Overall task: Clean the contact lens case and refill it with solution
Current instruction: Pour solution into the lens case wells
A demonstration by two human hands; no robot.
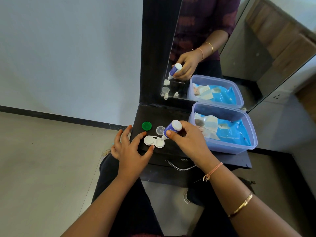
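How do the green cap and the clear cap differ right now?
The green cap is opaque and in full view; the clear cap is see-through and partly hidden behind the solution bottle. The green cap lies farther left. Both are round, off the lens case, lying on the black counter.

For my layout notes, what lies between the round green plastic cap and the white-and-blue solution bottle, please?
A small round clear plastic cap lies there, its edge behind the solution bottle; head view.

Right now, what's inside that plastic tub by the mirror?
A blue packet lies in the tub, with pale paper pieces on top. Anything beneath the packet is covered.
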